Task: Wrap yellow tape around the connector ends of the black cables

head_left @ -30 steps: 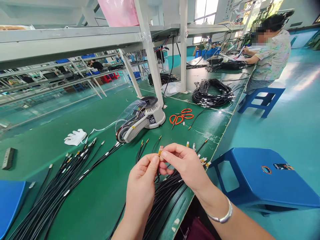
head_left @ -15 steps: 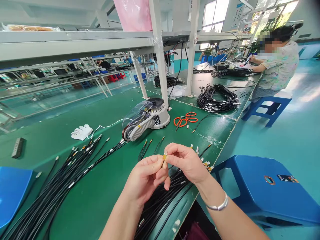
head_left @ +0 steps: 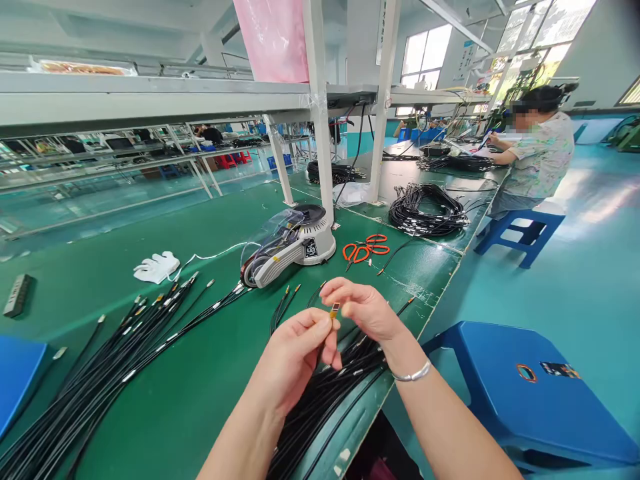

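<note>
My left hand (head_left: 295,350) pinches a cable end between thumb and forefinger; a small metal connector (head_left: 335,307) with amber tape at its base sticks up from the grip. Right beside it is my right hand (head_left: 369,316), its fingers curved and apart, with nothing visible in them. I cannot tell if a fingertip still touches the connector. Below both hands runs a bundle of black cables (head_left: 320,413), partly hidden by my hands and forearms. A second bundle of black cables (head_left: 120,360) with metal ends fans out at the left.
A tape dispenser (head_left: 300,250) stands on the green table (head_left: 190,400), with orange-handled scissors (head_left: 356,253) to its right. A white glove (head_left: 156,267) lies farther left. Coiled black cables (head_left: 425,210) sit behind. A blue stool (head_left: 530,380) stands at right; a seated person (head_left: 543,153) works beyond.
My right thumb and fingers have come off the connector and spread apart. My left hand keeps its pinch. The whole view has shifted slightly.
</note>
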{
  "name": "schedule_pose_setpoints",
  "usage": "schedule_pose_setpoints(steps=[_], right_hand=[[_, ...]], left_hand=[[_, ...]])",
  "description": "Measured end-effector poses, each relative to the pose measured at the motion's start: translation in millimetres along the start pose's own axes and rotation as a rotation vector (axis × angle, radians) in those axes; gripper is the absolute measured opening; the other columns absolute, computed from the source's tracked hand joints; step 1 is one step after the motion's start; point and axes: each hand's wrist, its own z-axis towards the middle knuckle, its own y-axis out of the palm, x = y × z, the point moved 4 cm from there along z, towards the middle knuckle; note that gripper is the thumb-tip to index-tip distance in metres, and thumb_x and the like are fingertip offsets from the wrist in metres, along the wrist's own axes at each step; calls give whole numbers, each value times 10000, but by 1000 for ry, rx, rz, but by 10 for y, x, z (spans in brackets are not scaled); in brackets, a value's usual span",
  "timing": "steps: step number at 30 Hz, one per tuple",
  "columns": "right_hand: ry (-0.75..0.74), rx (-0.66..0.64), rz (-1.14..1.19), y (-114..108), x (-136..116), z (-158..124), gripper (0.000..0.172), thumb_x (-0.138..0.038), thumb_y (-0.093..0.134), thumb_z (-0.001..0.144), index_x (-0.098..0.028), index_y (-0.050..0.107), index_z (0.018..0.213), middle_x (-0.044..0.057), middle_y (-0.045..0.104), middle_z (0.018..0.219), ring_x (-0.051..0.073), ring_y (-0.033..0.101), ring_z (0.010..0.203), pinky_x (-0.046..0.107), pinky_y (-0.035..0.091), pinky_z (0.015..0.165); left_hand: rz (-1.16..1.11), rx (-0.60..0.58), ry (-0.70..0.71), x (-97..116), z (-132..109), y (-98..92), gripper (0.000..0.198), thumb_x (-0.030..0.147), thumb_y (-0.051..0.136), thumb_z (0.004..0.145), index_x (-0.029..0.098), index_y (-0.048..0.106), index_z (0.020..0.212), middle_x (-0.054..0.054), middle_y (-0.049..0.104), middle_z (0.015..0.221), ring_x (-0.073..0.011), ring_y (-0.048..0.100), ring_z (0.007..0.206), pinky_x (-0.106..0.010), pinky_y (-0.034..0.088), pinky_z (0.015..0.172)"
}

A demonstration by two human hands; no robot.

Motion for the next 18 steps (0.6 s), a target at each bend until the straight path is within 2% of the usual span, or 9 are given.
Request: schedule_pose_setpoints(steps=[2,4,5,7,10,12,15,18], right_hand=[[22,170,-92,-137,-97,-70,310,-497,657,817,-226,729,949,57,655,1016,171,593,915,337,451,866],[74,332,-215,-249,-219,-187,318,-485,596,867,-205,718,955,59,679,944,160,608,847,306,466,786],[109,378,-275,-279,-276,-248,315,-475,590,872,-192,716,929,57,684,896,156,610,808,290,468,737],[178,387,-350,-285,-357,-346,317,-469,599,861,-174,710,893,49,681,839,148,608,753,268,462,675],[233,339,-380,-248,-392,-413,287,-449,644,824,-171,696,872,21,667,801,131,589,721,255,456,671],[251,322,-388,-241,-377,-414,246,-413,682,793,-171,681,833,-7,642,748,117,560,682,250,446,663],[253,313,-402,-255,-352,-383,205,-372,684,782,-167,665,783,-22,623,713,111,534,660,248,436,655],[241,307,-405,-263,-341,-345,201,-364,672,783,-163,662,768,-15,632,723,121,548,686,253,437,674]], left_hand=[[215,174,141,46,6,-1,194,340,695,760,165,628,712,5,598,610,-116,552,570,-242,469,613],[449,332,264,63,-6,22,144,316,678,771,183,654,721,-2,643,663,-136,580,629,-246,461,650],[555,395,321,60,-14,43,118,304,670,774,195,670,730,-2,658,683,-144,586,644,-247,455,652],[724,465,439,36,-24,99,81,281,654,785,219,692,749,-1,683,728,-153,599,668,-246,445,651],[863,434,534,-35,3,183,81,253,631,803,236,705,776,-1,699,762,-157,611,685,-249,443,668],[865,400,504,-77,42,205,82,262,632,800,235,705,775,-7,700,762,-163,611,682,-259,448,680],[742,364,353,-99,112,192,141,333,649,779,223,710,843,-28,703,799,-182,610,697,-272,457,674],[601,244,186,-98,197,202,261,422,592,801,186,701,828,-38,675,747,-173,582,654,-259,452,618]])
